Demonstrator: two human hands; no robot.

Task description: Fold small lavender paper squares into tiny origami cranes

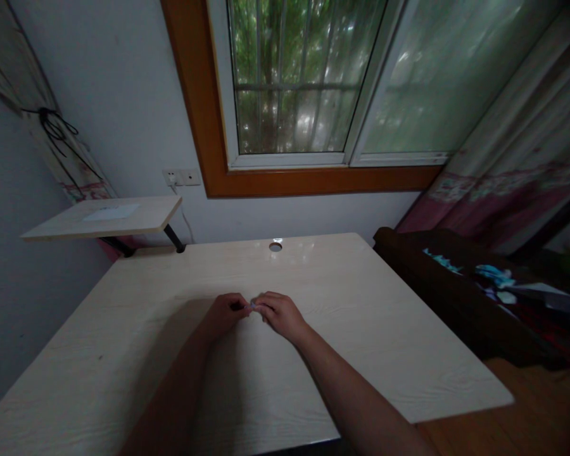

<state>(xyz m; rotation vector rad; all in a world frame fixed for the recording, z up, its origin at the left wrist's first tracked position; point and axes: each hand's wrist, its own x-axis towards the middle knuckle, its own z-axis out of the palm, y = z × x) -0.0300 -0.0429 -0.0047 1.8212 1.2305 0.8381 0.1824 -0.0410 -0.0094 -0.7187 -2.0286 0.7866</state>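
- Left hand [222, 316]: thumb and forefinger pinch one side of a small bluish object [253, 305], too tiny to identify.
- Right hand [284, 315]: fingers pinch its other side.
- The object sits between both hands, over the middle of the pale counter [370, 342], nearer than the round hole [275, 247].

Left hand [223, 315], right hand [282, 315] pinch tiny bluish object [253, 306] over pale desk [370, 354]; window [373, 82] beyond.
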